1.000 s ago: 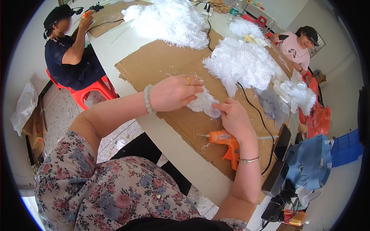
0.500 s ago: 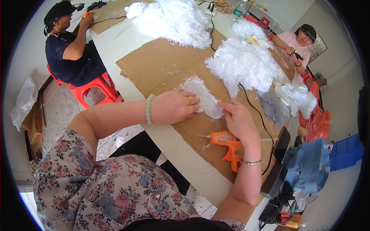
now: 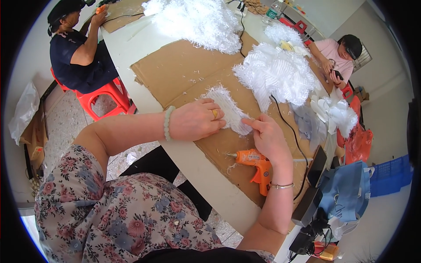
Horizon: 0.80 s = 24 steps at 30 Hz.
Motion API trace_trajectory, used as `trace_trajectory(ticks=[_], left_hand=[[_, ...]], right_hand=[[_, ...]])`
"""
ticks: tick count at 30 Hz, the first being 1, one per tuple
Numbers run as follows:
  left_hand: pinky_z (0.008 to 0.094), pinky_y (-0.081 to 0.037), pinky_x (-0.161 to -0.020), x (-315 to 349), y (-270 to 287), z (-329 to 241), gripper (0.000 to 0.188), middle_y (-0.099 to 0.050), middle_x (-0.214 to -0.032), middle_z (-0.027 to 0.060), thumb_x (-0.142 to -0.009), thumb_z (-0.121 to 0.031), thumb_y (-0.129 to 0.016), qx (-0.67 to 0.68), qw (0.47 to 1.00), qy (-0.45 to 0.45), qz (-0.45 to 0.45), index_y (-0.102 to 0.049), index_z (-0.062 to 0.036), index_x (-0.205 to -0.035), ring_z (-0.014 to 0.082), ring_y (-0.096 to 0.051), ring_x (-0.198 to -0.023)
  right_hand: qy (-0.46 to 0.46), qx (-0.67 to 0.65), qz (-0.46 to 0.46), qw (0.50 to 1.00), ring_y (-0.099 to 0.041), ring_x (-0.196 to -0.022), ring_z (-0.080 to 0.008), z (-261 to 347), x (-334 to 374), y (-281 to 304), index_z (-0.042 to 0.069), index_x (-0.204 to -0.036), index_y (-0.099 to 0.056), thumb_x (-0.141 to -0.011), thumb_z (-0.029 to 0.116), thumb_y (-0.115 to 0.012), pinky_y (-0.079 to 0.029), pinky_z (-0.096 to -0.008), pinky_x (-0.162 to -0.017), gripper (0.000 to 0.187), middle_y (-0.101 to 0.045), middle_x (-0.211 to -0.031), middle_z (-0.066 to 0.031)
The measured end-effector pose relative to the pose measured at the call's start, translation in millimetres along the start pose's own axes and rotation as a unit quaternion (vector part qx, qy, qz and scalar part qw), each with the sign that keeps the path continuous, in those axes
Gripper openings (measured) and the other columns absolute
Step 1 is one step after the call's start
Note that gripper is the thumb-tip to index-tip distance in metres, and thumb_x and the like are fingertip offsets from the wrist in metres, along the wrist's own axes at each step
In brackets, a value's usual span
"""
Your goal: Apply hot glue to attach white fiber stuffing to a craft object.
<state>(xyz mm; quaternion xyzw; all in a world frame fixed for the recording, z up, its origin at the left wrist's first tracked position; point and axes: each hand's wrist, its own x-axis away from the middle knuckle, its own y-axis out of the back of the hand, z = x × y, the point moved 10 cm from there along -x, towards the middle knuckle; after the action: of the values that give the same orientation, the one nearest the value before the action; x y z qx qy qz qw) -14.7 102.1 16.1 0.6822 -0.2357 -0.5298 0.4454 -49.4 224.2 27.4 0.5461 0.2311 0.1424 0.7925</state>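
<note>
A white piece of fringed, ribbed fabric (image 3: 226, 107) lies flat on a brown cardboard sheet. My left hand (image 3: 197, 119) rests palm down over its near left side, fingers stretched out and pressing on it. From the right, my right hand (image 3: 268, 133) touches the fabric's right end with an outstretched index finger; its other fingers curl underneath and are partly hidden. Just below that hand, an orange glue gun (image 3: 256, 165) lies on the cardboard, nozzle to the left, partly covered by my right wrist.
Fluffy white fabric piles (image 3: 276, 72) lie ahead, with another heap (image 3: 197, 22) farther back. A black cord (image 3: 294, 131) runs past my right hand. A blue bag (image 3: 344, 188) and dark boxes (image 3: 307, 206) stand right. One person (image 3: 72, 52) sits far left, another (image 3: 335, 57) far right.
My right index finger has stretched out and shifted slightly left over the fabric's end. The left hand stays on the fabric. The person at the right has lowered their head.
</note>
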Motion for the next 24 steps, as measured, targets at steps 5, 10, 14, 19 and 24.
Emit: trace_trajectory(ticks=[5, 10, 14, 19, 24], left_hand=[[0.0402, -0.045, -0.089, 3.0, -1.3, 1.0, 0.018, -0.058, -0.098, 0.0106, -0.079, -0.011, -0.064, 0.012, 1.000, 0.000, -0.007, -0.061, -0.0025, -0.095, 0.0276, -0.058, -0.094], [0.0435, -0.044, -0.093, 3.7, -1.3, -0.9, 0.018, -0.058, -0.100, 0.0104, -0.080, -0.012, -0.062, 0.009, 1.000, 0.001, 0.006, -0.062, -0.0035, -0.096, 0.0259, -0.059, -0.093], [0.0451, -0.042, -0.096, 2.6, -3.1, -3.3, 0.020, -0.058, -0.102, 0.0096, -0.079, -0.013, -0.062, -0.012, 1.000, -0.009, 0.017, -0.062, -0.0048, -0.097, 0.0243, -0.059, -0.094], [0.0454, -0.042, -0.096, 3.7, -3.6, -3.3, 0.020, -0.059, -0.103, 0.0094, -0.079, -0.013, -0.061, -0.022, 0.999, -0.013, 0.030, -0.062, -0.0052, -0.098, 0.0232, -0.058, -0.095], [0.0325, -0.046, -0.082, 4.4, 2.1, -5.7, 0.019, -0.059, -0.091, 0.0064, -0.075, -0.013, -0.060, -0.026, 0.999, -0.033, -0.034, -0.063, -0.0032, -0.091, 0.0216, -0.056, -0.088]], right_hand=[[0.000, 0.011, -0.001, 1.000, -0.055, -0.075, -0.0312, 3.6, -2.2, -2.7, 0.010, -0.106, -0.069, -0.080, -0.004, -0.052, -0.046, -0.0385, -0.070, 0.035, -0.053, -0.078, -0.0134], [-0.011, 0.038, -0.006, 0.999, -0.056, -0.079, -0.0316, 4.6, -0.5, -5.3, 0.008, -0.109, -0.066, -0.080, -0.004, -0.051, -0.046, -0.0386, -0.072, 0.035, -0.053, -0.080, -0.0138], [-0.016, 0.032, -0.005, 0.999, -0.056, -0.080, -0.0319, 3.7, 0.0, -3.1, 0.007, -0.108, -0.066, -0.080, -0.003, -0.050, -0.046, -0.0389, -0.073, 0.033, -0.053, -0.080, -0.0141], [-0.019, 0.038, 0.003, 0.999, -0.056, -0.080, -0.0322, 2.6, -1.4, -5.7, 0.006, -0.109, -0.065, -0.080, -0.003, -0.050, -0.046, -0.0384, -0.074, 0.034, -0.053, -0.082, -0.0146], [-0.011, 0.040, -0.009, 0.999, -0.056, -0.083, -0.0313, 7.9, -6.3, 2.8, 0.007, -0.113, -0.063, -0.079, -0.005, -0.049, -0.046, -0.0384, -0.075, 0.039, -0.054, -0.086, -0.0146]])
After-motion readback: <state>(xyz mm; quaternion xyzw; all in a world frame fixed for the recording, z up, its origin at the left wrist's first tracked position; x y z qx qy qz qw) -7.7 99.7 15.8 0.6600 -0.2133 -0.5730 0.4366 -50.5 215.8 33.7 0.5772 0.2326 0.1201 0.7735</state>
